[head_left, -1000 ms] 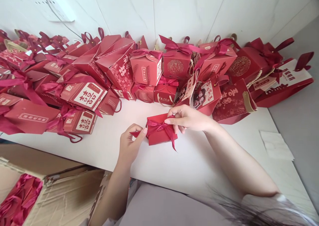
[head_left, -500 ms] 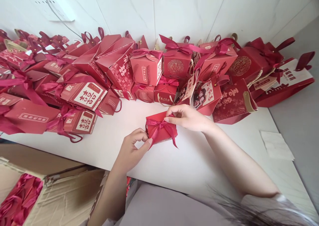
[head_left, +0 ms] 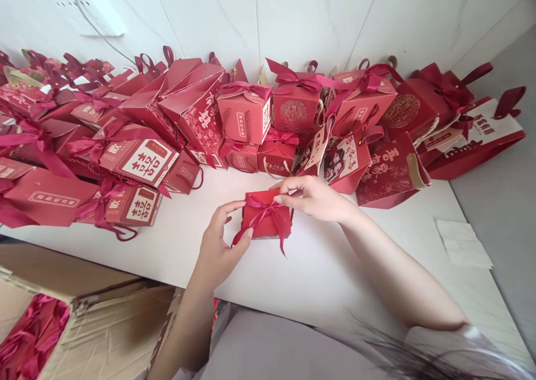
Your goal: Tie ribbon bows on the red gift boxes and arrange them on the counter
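Note:
A small red gift box (head_left: 276, 229) with a crimson ribbon bow (head_left: 267, 208) on top sits on the white table. My left hand (head_left: 221, 246) is at the box's left side, thumb and fingers apart, its thumb tip touching the ribbon's left tail. My right hand (head_left: 304, 196) comes in from the right, thumb and index finger pinched together on the bow's upper right loop. Its fingertips rest just over the box's top right corner.
Many red boxes and bags (head_left: 245, 120) stand in rows behind, along the tiled wall (head_left: 218, 17). An open cardboard box (head_left: 113, 329) with red ribboned items is at lower left. White paper (head_left: 463, 243) lies on the right of the table (head_left: 335, 279).
The small box has shifted slightly left and turned a little. My left fingers have spread from a closer curl. My right hand still pinches at the bow.

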The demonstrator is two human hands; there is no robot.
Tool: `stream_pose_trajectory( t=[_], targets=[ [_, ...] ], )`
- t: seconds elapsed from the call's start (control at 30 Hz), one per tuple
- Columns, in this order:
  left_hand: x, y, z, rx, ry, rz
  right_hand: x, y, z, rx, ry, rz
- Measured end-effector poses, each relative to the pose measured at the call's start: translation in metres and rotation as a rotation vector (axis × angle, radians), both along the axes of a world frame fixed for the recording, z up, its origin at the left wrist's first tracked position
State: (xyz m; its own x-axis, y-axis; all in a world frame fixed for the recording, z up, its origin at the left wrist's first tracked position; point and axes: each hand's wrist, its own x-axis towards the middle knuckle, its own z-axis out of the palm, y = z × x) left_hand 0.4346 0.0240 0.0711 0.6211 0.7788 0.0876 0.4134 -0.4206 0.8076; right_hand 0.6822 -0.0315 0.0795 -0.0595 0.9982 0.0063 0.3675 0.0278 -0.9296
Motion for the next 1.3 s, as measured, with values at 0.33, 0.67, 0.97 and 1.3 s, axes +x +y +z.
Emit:
stream_pose_trajectory(
  t=[0.33, 0.67, 0.97, 1.3],
  targets=[
    [0.02, 0.0, 0.001, 0.409, 0.066, -0.16, -0.012, -0.004, 0.008, -0.013, -0.157, -0.003],
    [0.023, 0.0, -0.01, 0.365, -0.031, -0.104, -0.014, -0.004, 0.006, -0.021, -0.197, -0.059],
    [0.017, -0.002, -0.008, 0.265, -0.132, 0.042, -0.007, -0.005, 0.01, -0.07, -0.04, -0.02],
    [-0.008, -0.005, 0.001, 0.069, 0.045, 0.199, 0.003, -0.002, 0.008, -0.118, 0.087, 0.179]
  ],
)
